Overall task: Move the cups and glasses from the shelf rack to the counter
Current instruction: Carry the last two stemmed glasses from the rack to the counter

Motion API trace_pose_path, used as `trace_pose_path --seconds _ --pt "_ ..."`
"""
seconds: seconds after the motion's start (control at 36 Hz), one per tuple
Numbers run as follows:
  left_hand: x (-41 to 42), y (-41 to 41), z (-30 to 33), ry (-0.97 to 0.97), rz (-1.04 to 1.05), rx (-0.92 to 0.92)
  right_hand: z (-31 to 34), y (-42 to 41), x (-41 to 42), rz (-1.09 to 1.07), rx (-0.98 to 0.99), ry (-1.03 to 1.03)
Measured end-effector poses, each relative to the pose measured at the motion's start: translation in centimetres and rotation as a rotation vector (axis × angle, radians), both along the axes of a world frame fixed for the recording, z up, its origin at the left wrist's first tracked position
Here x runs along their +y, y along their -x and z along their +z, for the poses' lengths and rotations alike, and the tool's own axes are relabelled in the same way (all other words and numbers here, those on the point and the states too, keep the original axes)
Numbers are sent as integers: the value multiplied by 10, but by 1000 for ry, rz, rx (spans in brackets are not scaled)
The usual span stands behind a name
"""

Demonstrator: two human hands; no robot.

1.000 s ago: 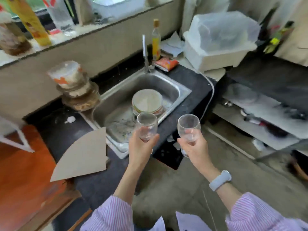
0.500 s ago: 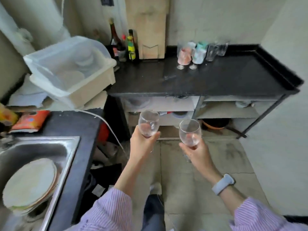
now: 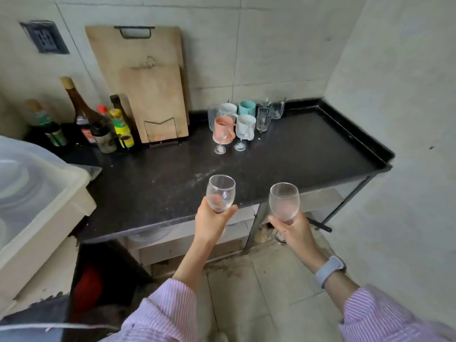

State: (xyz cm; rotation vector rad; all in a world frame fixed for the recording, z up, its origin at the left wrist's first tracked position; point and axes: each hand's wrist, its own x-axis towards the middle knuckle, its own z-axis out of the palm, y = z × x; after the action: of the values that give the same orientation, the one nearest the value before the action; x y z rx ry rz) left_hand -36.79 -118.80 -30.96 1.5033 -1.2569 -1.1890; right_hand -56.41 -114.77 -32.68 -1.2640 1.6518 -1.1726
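My left hand (image 3: pixel 211 222) grips a clear wine glass (image 3: pixel 220 193) upright over the front edge of the black counter (image 3: pixel 308 156). My right hand (image 3: pixel 294 232) holds a second wine glass (image 3: pixel 284 200) just off the counter's front edge, its foot showing below my fingers. At the back of the counter stand several cups and glasses: a pink mug (image 3: pixel 223 129), a white mug (image 3: pixel 246 126), a teal mug (image 3: pixel 247 108), clear tumblers (image 3: pixel 264 118) and two stemmed glasses (image 3: pixel 240 144).
Bottles (image 3: pixel 121 128) and wooden cutting boards (image 3: pixel 148 90) stand against the wall at the counter's back left. A plastic tub with a lid (image 3: pixel 42 193) sits to the left. Shelves (image 3: pixel 187 239) run under the counter. A wall closes the right side.
I have turned from the sink to the black counter and come closer to it. Both hands still hold their wine glasses, now at the counter's front edge.
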Motion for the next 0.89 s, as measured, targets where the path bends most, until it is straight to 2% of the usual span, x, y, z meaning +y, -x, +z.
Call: trace_pose_path --seconds 0.28,0.58,0.89 --pt "-125 65 -24 -111 -101 76 -27 53 -109 -142 10 -80" --pt "-272 160 -71 -169 -109 62 -63 130 -274 -140 -86 -143" --pt "-396 245 -134 -227 19 70 -118 195 -416 -135 -149 -164"
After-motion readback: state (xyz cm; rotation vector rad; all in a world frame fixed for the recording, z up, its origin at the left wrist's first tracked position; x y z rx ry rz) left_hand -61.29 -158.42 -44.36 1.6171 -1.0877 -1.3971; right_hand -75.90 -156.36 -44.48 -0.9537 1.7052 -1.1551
